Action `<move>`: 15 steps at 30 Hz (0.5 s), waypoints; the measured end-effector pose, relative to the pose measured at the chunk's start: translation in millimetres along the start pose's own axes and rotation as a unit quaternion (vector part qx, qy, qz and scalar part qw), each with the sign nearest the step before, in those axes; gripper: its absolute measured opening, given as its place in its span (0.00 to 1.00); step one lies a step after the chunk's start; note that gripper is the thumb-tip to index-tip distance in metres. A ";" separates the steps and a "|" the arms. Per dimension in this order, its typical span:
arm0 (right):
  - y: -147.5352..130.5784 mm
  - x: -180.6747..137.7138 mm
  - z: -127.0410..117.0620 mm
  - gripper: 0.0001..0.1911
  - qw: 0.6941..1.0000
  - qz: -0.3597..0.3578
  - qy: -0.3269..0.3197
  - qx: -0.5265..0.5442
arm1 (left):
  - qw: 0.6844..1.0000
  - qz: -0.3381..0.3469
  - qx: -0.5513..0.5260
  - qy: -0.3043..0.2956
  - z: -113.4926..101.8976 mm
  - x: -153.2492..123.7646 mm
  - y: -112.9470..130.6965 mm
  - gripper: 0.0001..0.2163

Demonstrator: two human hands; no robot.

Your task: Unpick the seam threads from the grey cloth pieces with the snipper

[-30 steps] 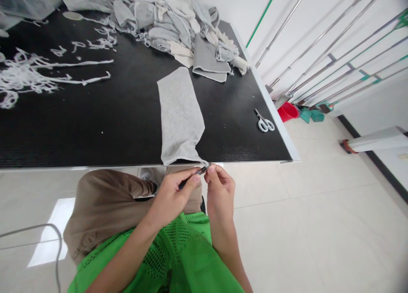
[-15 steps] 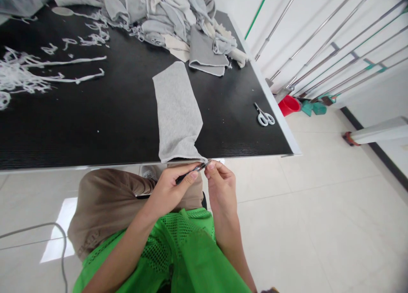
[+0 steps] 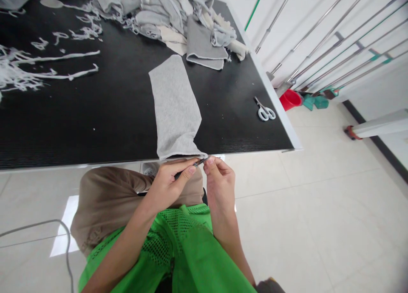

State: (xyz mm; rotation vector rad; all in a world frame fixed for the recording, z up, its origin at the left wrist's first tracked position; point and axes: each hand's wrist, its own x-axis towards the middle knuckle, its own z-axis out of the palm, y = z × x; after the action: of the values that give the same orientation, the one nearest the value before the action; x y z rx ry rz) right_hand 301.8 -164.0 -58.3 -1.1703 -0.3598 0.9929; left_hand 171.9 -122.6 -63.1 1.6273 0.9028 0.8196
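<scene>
A light grey piece of knit cloth (image 3: 177, 110) lies at the table's front edge, its near corner drawn out over the edge toward my hands. My left hand (image 3: 168, 182) is closed around a small dark tool with a slim metal tip (image 3: 200, 161); its kind is hard to make out, as the fingers cover most of it. The tip points right and meets the cloth's corner. At that corner, my right hand (image 3: 221, 180) pinches the cloth's edge between thumb and fingertips, close beside the tool's tip.
White-handled scissors (image 3: 265, 110) lie on the black table (image 3: 121, 114) at right. Grey cloth pieces (image 3: 159, 15) are heaped at the back, with white yarn scraps (image 3: 19, 70) at left. Poles (image 3: 314, 46) lean on the wall near a red bucket (image 3: 290, 100).
The view has shifted slightly, so the table and cloth sit a little higher in it. Both hands keep their grips at the cloth's corner; the tool's tip has turned only slightly.
</scene>
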 end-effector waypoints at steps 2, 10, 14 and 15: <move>-2.0 -0.6 1.4 0.08 1.000 0.000 0.000 -0.004 | 1.000 0.003 0.005 0.004 -0.5 0.4 0.3 0.16; -6.1 -1.3 3.3 0.09 0.999 -0.016 -0.043 -0.017 | 0.995 -0.070 -0.067 -0.037 -3.7 0.5 0.6 0.15; -4.8 2.0 -2.3 0.09 0.999 0.002 -0.039 0.004 | 0.989 -0.095 -0.101 -0.049 -12.6 -9.8 -7.4 0.15; -5.2 2.8 -4.2 0.09 0.999 0.008 -0.035 0.008 | 0.989 -0.103 -0.096 -0.054 -16.4 -14.4 -9.7 0.15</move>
State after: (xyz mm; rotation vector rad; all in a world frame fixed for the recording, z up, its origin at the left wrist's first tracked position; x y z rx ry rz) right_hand 308.6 -164.5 -56.0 -1.1281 -0.3985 1.0513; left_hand 149.3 -126.1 -70.1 1.3724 0.8712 0.6482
